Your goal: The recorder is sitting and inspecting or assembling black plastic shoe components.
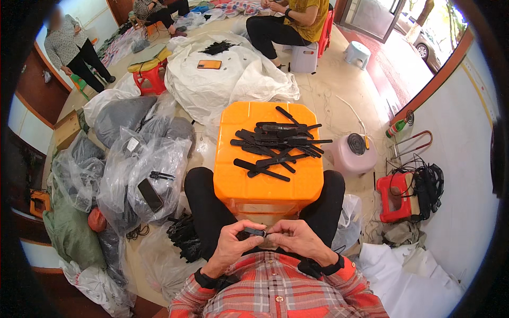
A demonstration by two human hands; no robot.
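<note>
Black strips (275, 140), over a dozen but overlapping, are lying on one orange stool (265, 193) ahead of the left hand (233, 245) and right hand (303, 239). One pinkish jug (351, 161) is standing ahead-right of both; one black phone (150, 195) is lying ahead-left. Both hands are pinching one small dark piece (254, 231) between them.

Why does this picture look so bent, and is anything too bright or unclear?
Head view: fisheye distortion bends edges near the dark, rounded rim; head view, upper right: the doorway looks washed out by daylight; head view, low centre: the small dark piece between left hand and right hand shows little fine detail.
</note>
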